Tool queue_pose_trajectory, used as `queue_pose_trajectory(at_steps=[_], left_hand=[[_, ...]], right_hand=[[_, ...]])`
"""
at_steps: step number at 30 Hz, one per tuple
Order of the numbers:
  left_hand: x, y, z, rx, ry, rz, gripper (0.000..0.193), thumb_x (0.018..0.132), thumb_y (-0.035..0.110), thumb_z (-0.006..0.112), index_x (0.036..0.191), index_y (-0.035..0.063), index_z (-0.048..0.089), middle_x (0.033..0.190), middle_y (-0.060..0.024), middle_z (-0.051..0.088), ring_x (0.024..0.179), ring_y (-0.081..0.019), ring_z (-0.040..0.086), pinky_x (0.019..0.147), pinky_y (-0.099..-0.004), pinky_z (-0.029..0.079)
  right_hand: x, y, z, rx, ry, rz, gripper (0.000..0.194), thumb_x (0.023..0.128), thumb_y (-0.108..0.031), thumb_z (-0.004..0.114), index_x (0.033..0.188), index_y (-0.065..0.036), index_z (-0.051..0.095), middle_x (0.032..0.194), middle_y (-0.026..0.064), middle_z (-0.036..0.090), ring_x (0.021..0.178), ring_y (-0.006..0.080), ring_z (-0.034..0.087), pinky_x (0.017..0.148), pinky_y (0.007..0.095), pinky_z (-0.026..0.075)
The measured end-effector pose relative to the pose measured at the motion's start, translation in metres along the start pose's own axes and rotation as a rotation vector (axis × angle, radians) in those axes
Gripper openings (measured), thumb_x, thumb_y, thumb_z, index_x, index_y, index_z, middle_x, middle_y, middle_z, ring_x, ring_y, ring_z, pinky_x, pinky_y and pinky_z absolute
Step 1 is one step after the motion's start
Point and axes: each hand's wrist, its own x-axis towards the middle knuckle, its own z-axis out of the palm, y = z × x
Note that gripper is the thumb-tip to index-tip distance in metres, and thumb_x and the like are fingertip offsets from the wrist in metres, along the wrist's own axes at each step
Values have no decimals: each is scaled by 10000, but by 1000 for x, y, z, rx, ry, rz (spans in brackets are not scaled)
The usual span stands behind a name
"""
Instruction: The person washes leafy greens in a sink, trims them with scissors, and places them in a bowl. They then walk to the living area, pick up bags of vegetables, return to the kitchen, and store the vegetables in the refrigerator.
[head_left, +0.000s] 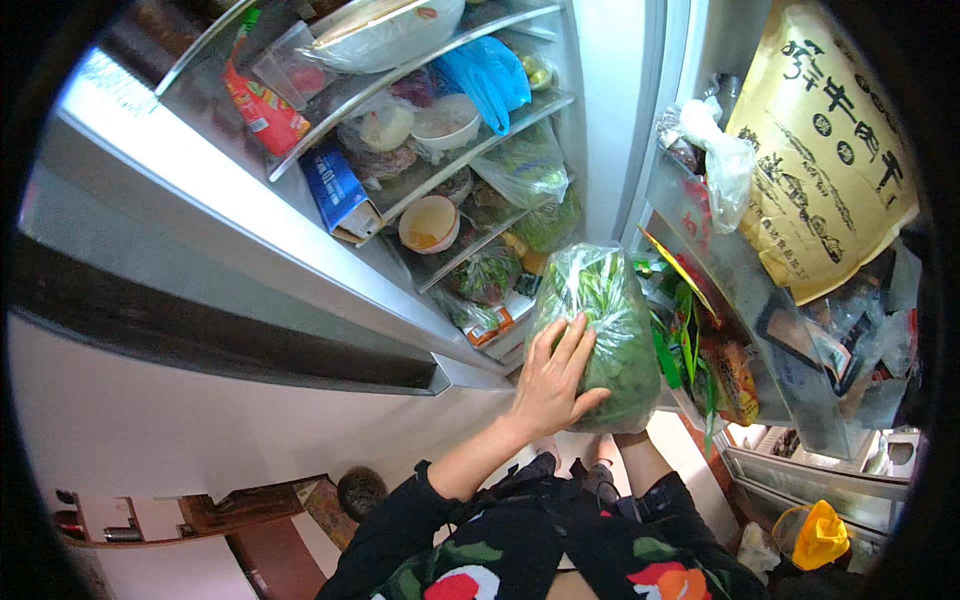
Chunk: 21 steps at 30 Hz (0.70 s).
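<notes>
A clear plastic bag of leafy green vegetables (619, 375) is in front of me at the open refrigerator. My left hand (556, 375) lies on the bag's near left side, fingers spread flat over the plastic. Beneath the bag's lower edge is my right hand (630, 442); only the wrist and forearm show, and the bag hides its fingers. Behind the bag, the lower shelves hold a white bowl (429, 225) with yellowish contents, a blue carton (341, 191) and bagged greens (486, 271).
Shelves above carry a blue plastic bag (491, 79), a covered white dish (390, 34) and a red packet (270, 120). At right, the door bins hold a large tan paper bag (817, 165) bearing writing, and green stalks (688, 330). A yellow bag (820, 536) is low at right.
</notes>
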Motion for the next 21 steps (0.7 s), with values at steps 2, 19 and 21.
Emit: queue_pose_trajectory(at_steps=[2,19,21], left_hand=[[-6,-6,6,-33,-24,12,700,767,440,641,1279,4,448,1398,-182,349,1240,-368,332,1029,-476,265],[-52,-107,121,-917,80,-735,1028,736,303,688,1444,46,-11,1457,-187,188,1333,-300,232,1073,-416,227],[-46,-124,137,-962,57,-828,1084,702,388,732,1432,-4,34,1416,-216,249,1297,-306,298,1053,-394,270]], right_hand=[[-3,2,-16,-3,26,-7,543,942,-376,438,1354,-29,368,1314,145,462,1175,270,469,998,412,387],[24,6,-137,-103,134,371,502,871,-255,560,1294,-16,436,1235,113,520,1087,226,530,898,352,451],[39,13,-136,-178,182,374,502,865,-246,569,1292,-16,438,1228,110,525,1080,223,534,890,348,455]])
